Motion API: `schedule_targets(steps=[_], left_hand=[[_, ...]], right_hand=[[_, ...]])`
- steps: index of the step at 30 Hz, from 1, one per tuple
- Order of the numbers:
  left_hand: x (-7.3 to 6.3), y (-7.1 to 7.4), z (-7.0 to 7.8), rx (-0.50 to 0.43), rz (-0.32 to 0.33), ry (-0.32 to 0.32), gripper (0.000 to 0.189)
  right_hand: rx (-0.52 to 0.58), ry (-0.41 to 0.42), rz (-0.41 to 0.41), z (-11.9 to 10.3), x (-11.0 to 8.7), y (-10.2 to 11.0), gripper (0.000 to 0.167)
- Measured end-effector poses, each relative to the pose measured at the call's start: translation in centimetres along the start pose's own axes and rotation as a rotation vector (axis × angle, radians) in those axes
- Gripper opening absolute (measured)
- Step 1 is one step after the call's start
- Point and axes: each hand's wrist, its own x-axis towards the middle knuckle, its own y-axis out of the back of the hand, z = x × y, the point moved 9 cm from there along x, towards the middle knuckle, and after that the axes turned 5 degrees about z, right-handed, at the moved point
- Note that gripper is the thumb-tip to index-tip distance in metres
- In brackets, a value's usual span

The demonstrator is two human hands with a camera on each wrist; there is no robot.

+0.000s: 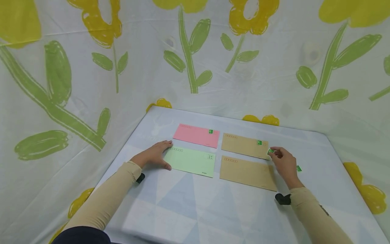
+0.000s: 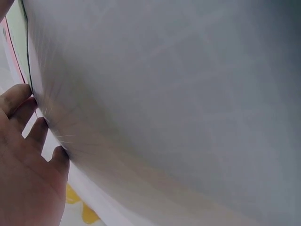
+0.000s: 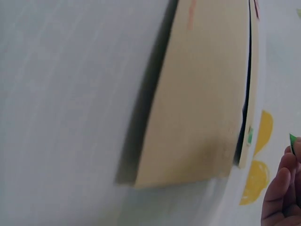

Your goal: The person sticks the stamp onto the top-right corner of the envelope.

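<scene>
I have the right hand (image 1: 284,166) pinching a stamp (image 1: 270,151) by the stamped brown envelope's (image 1: 240,145) right end; the left hand (image 1: 154,154), thumb apart from fingers, is at the green envelope (image 1: 190,162). I judge this as placing: the unstamped brown envelope (image 1: 245,171) likely calls for careful corner alignment.

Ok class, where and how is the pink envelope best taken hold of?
Probably pinch the pink envelope by its left short edge, coming from the left, near the left hand. It lies flat and thin; that edge faces tabletop, while the right end, bearing a stamp, sits beside a brown envelope.
</scene>
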Motion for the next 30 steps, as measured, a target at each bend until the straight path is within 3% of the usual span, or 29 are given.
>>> schedule_targets(steps=[10,23,30], left_hand=[[-0.1,0.2,0.2,-0.002,0.012,-0.013,0.117],[0.1,0.0,-0.1,-0.002,0.004,0.005,0.118],[0.1,0.0,-0.1,0.004,0.008,-0.006,0.119]], right_hand=[[0.025,0.009,-0.029,-2.0,-0.2,-1.6,0.032],[0.089,0.096,-0.056,-5.4,-0.7,-3.5,0.029],[0.110,0.076,-0.076,-6.6,-0.8,-4.7,0.028]])
